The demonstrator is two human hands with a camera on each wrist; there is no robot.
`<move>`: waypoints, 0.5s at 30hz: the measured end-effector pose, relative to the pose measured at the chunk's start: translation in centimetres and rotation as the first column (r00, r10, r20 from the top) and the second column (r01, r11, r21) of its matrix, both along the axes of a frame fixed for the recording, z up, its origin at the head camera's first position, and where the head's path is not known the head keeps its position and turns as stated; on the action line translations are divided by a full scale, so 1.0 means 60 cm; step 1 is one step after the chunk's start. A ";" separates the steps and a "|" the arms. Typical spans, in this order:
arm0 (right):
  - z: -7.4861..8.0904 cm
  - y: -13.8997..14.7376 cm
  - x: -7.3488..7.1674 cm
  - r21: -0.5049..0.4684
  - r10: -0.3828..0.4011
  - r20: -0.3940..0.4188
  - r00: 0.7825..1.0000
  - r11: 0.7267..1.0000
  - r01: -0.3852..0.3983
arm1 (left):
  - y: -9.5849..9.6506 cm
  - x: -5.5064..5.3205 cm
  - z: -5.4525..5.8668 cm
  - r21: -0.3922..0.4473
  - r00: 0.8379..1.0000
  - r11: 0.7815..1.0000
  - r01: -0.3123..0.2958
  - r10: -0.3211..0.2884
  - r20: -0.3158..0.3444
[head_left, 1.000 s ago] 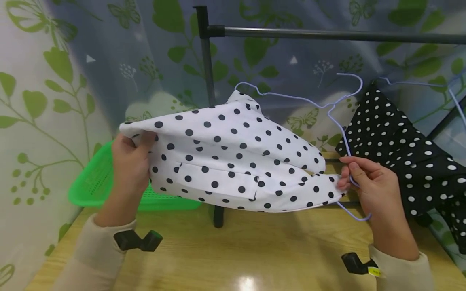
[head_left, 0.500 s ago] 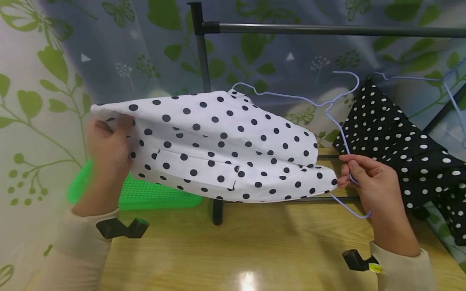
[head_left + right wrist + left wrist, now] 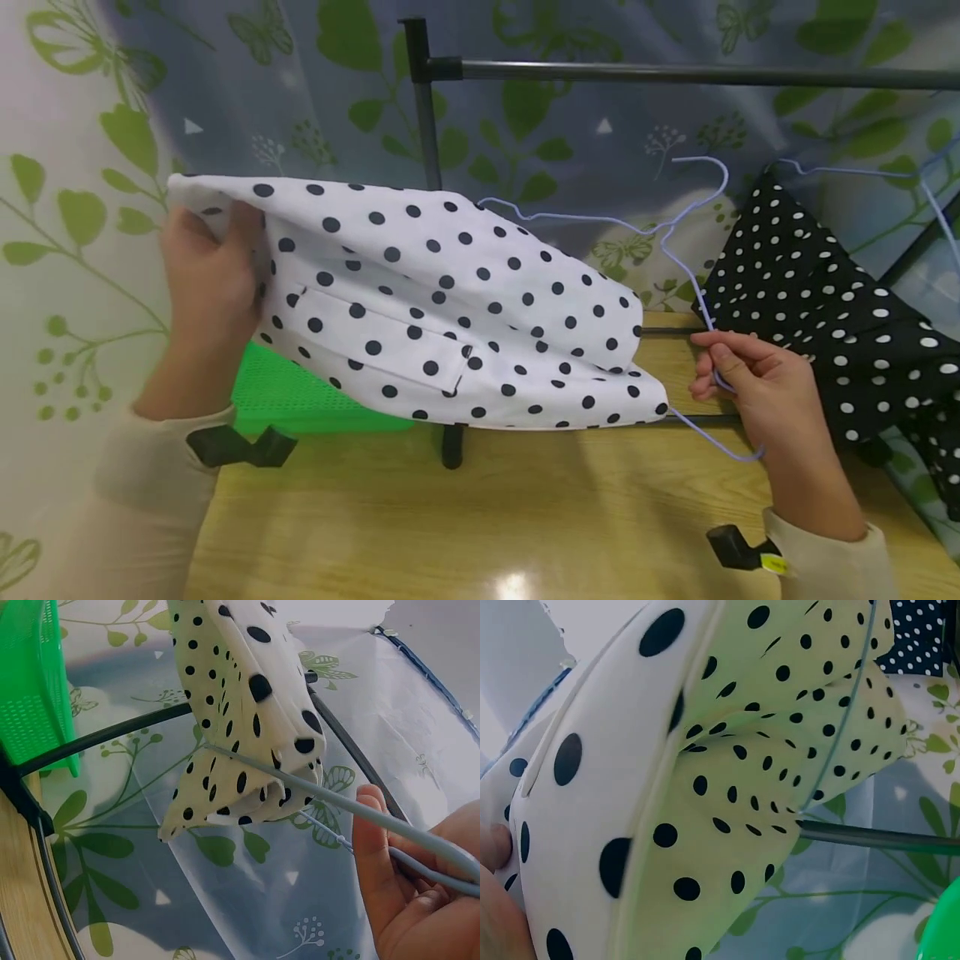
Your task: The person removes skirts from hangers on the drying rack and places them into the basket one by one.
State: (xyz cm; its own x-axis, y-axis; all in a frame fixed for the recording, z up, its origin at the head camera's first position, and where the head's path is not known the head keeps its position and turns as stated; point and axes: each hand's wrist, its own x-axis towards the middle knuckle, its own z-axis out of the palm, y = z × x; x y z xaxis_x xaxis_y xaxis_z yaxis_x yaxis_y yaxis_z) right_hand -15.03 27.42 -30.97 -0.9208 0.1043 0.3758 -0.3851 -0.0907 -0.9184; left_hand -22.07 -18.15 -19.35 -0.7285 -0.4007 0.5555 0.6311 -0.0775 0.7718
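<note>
A white garment with black polka dots (image 3: 420,300) is stretched sideways in the head view. My left hand (image 3: 213,279) grips its left end, thumb at the opening and the other fingers partly hidden by cloth. A thin lilac-blue clothes hanger (image 3: 577,218) reaches into the garment, one arm running behind the cloth and the lower end sticking out at the right. Between thumb and fingers, my right hand (image 3: 761,379) pinches the hanger, a short gap from the cloth. The right wrist view shows the hanger rod (image 3: 337,802) entering the garment's open end (image 3: 247,727).
A dark metal clothes rack (image 3: 637,73) stands behind the garment. At the right, a black garment with white dots (image 3: 832,325) hangs on another hanger (image 3: 855,172). A green perforated basket (image 3: 300,396) sits at left on the wooden table (image 3: 420,525).
My left hand has moved left and up, drawing the white garment along. The garment's right end has slid left, away from my right fingers, which still hold the hanger.
</note>
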 end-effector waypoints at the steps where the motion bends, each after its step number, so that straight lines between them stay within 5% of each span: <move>1: -0.002 0.000 0.000 0.008 0.002 0.006 1.000 1.000 -0.002 | 0.000 0.000 0.003 -0.007 1.000 1.000 -0.004 0.004 -0.007; 10: -0.010 -0.001 0.001 0.058 -0.042 0.063 0.997 0.998 0.038 | -0.010 -0.001 0.036 -0.094 0.993 0.994 -0.064 0.072 0.095; 15: -0.013 -0.002 0.000 0.045 -0.021 0.045 0.999 0.999 0.019 | -0.013 -0.001 0.055 -0.104 0.997 0.994 -0.033 0.040 0.070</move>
